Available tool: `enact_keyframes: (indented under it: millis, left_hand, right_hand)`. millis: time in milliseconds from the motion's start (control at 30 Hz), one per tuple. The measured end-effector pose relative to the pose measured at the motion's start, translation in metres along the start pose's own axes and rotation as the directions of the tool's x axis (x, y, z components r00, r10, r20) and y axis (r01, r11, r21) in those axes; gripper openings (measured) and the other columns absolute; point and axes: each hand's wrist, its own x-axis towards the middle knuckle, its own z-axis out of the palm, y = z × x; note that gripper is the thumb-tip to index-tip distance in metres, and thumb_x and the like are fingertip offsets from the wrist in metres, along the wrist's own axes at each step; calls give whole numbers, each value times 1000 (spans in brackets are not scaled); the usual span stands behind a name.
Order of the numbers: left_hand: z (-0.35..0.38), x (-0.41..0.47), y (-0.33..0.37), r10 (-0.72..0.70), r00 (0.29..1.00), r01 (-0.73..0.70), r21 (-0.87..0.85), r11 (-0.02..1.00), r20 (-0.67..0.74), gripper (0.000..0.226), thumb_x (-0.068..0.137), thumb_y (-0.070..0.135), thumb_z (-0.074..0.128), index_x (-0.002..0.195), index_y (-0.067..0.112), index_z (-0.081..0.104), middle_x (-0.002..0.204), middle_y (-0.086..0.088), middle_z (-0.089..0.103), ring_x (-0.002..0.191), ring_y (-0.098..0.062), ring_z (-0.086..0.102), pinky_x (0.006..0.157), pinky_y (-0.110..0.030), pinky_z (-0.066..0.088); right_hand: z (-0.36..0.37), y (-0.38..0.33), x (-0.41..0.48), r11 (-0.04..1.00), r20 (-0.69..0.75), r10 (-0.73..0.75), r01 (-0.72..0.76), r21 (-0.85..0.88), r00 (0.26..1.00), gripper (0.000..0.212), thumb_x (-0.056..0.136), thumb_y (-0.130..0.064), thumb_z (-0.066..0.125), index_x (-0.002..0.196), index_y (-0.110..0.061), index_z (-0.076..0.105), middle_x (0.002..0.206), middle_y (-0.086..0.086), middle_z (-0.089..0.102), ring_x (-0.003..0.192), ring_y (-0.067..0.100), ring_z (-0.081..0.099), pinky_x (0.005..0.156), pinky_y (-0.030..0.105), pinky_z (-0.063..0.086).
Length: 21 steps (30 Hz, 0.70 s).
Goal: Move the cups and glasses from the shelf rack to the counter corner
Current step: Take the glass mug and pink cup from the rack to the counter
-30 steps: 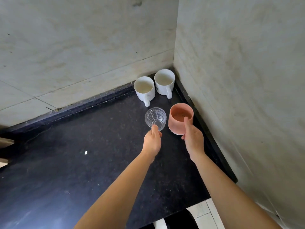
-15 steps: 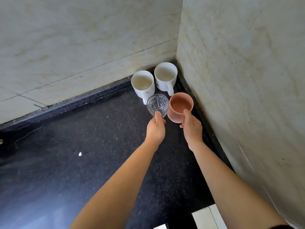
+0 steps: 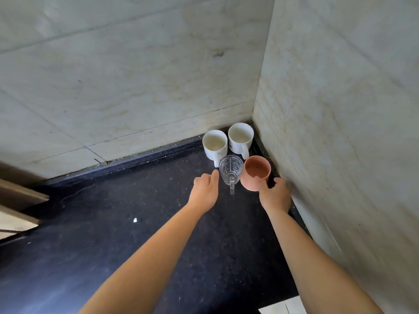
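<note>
Two white mugs stand in the counter corner against the walls. Just in front of them a clear glass mug rests on the black counter, its handle pointing toward me. My left hand is just left of the glass, fingers loose, with only the index fingertip near its wall and the handle free. To the right a pink cup sits beside the glass. My right hand wraps its near right side, close to the right wall.
Pale marble walls close the corner at the back and right. A wooden edge juts in at the left. A small white speck lies on the counter. The counter's front edge and floor tiles show at the bottom.
Both hands carried the glass and pink cup forward into the corner and set them down by the white mugs. My left hand has let go of the glass and shifted left.
</note>
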Motion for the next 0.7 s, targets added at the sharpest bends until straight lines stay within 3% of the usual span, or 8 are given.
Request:
enact_keyframes:
  millis: [67, 167, 233, 333, 467, 700]
  left_hand:
    - [-29, -16, 2, 65, 996, -59, 109, 992, -55, 54, 104, 51, 28, 106, 6, 56, 116, -13, 57, 106, -35, 55, 82, -40, 45]
    - [-76, -42, 4, 265, 941, -159, 413, 897, -211, 57, 104, 51, 29, 143, 12, 43, 150, -10, 41, 134, -30, 40, 106, -47, 38]
    - [-108, -63, 2, 390, 866, -178, 536, 825, -313, 60, 104, 51, 29, 150, 13, 35, 158, -10, 32, 144, -30, 29, 112, -48, 30]
    - [-150, -103, -18, 436, 762, -110, 567, 816, -479, 63, 102, 53, 28, 152, 14, 33, 162, -14, 25, 150, -33, 19, 116, -52, 24]
    - [-192, -170, -78, 366, 664, 110, 569, 815, -652, 66, 102, 54, 30, 153, 12, 34, 163, -20, 20, 150, -41, 15, 116, -57, 20]
    - [-228, -327, -207, 42, 472, 495, 304, 814, -880, 72, 98, 56, 30, 156, 14, 29, 164, -20, 15, 151, -40, 11, 117, -60, 20]
  right_hand:
    - [-11, -16, -11, 991, -13, -84, 82, -106, 996, 69, 92, -55, 61, 142, -9, 45, 144, 15, 47, 122, 36, 57, 87, 46, 50]
    - [-28, -57, -32, 898, -47, -381, 357, -258, 923, 70, 99, -52, 50, 151, -7, 38, 159, 21, 33, 139, 43, 41, 106, 55, 41]
    - [-35, -89, -50, 769, -68, -601, 553, -320, 796, 70, 100, -52, 49, 153, -9, 37, 163, 22, 26, 143, 44, 35, 112, 56, 33]
    - [-29, -130, -82, 543, -18, -816, 755, -368, 578, 70, 101, -57, 42, 157, -16, 31, 166, 23, 18, 147, 47, 28, 116, 59, 25]
    - [20, -157, -139, 269, 201, -918, 908, -321, 343, 76, 100, -66, 25, 162, -23, 15, 170, 18, 0, 154, 45, 8, 122, 60, 10]
    - [123, -159, -313, -128, 483, -868, 992, 10, -117, 76, 100, -66, 31, 162, -23, 20, 170, 18, 2, 153, 46, 11, 123, 59, 7]
